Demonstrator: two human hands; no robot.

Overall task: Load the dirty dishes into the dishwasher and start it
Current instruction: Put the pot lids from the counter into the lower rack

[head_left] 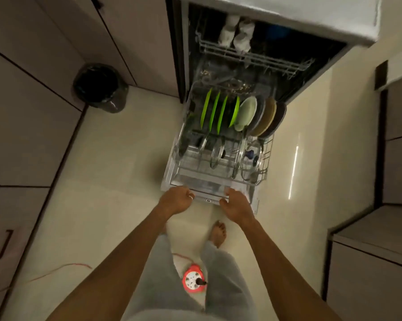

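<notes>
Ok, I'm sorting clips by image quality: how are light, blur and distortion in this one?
Head view: dim, warm light, the dishwasher cavity black behind the upper rack; a glare streak on the floor right of the lower rack; wide-angle bending curves the cabinet lines; the countertop is motion-smeared; the green plates, left hand and right hand gripping the door read fairly sharp.

a home kitchen: built-in dishwasher [241,89] under a counter, cabinets [28,112], a bin [100,88].
</notes>
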